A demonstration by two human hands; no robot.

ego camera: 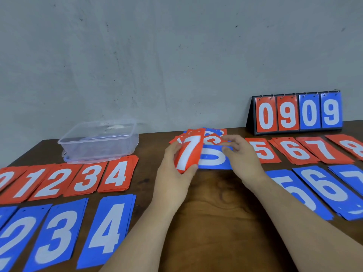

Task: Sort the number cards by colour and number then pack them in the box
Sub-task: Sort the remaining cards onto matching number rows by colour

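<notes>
Left hand [174, 165] fingers [172, 150] and thumb were clamped on a red 7 card [188, 156], which was tilted. Right hand [240, 154] fingers [228, 138] pinched the right end of a blue card [213, 160] touching the 7; its digit was unclear. Both sat at the mixed pile [213, 134] by the table [216, 213] far edge, centre. Red stacks 0–4 [64, 179] and blue stacks 2–4 [59, 236] lay left; red stacks 5–8 [302, 150] and blue stacks 5–7 [322, 189] right. Clear plastic box [98, 142] was far-left, flip scoreboard [297, 113] in the far-right corner.
</notes>
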